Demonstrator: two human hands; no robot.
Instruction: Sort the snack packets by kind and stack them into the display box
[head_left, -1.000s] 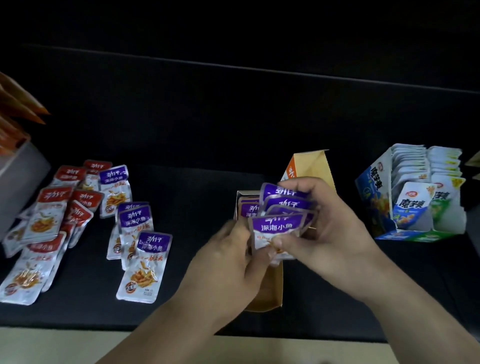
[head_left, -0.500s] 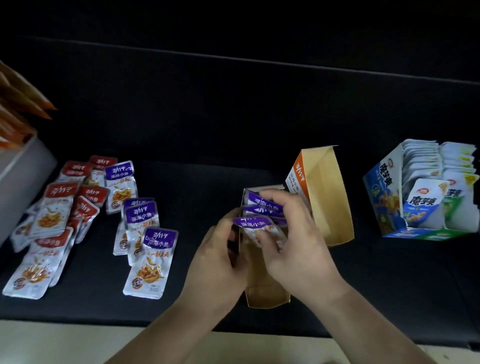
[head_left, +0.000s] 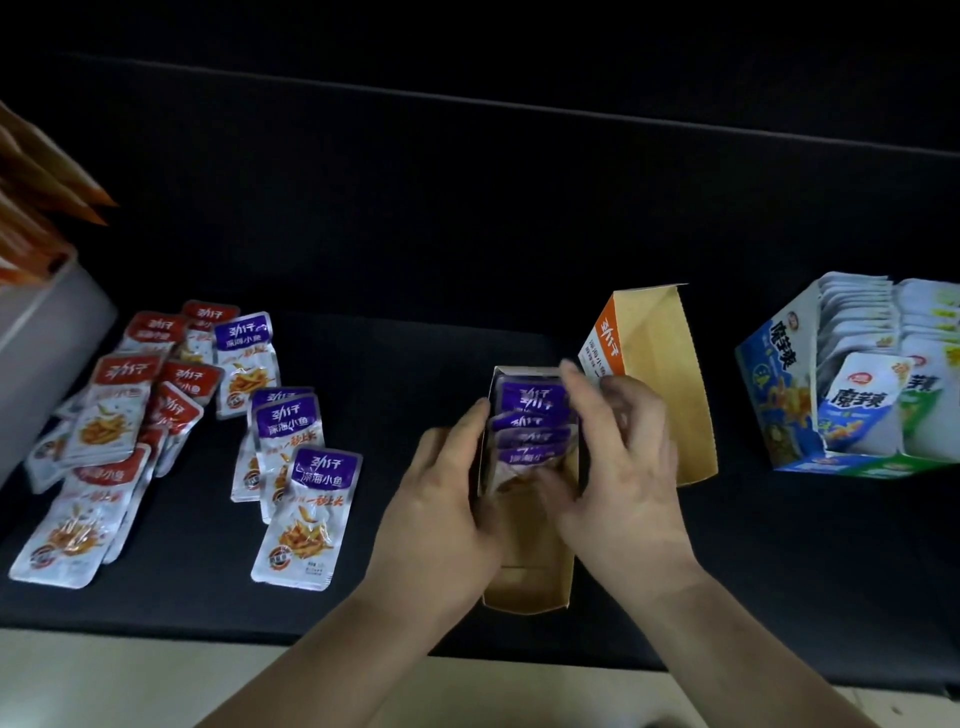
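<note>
On the far left of the black table, the red-topped silver foil packets (head_left: 124, 410) lie in a loose heap, seemingly one kind set aside for later. Just to their right, the loose purple-topped foil packets (head_left: 306, 499) overlap in a short line within easy reach of the box. The left hand (head_left: 441, 525) lies flat against the left wall of the brown cardboard display box (head_left: 530, 582), fingers fairly straight and grasping nothing, probably bracing it against sliding. Inside the box's far end, the row of purple packets (head_left: 530, 421) stands on edge, overlapping. The right hand (head_left: 623, 467) curls over that row from the right, forefinger at its far end and thumb at its near end, squeezing it together; it is blurred. On the far right stands a blue and white carton (head_left: 779, 384), already packed with white packets.
</note>
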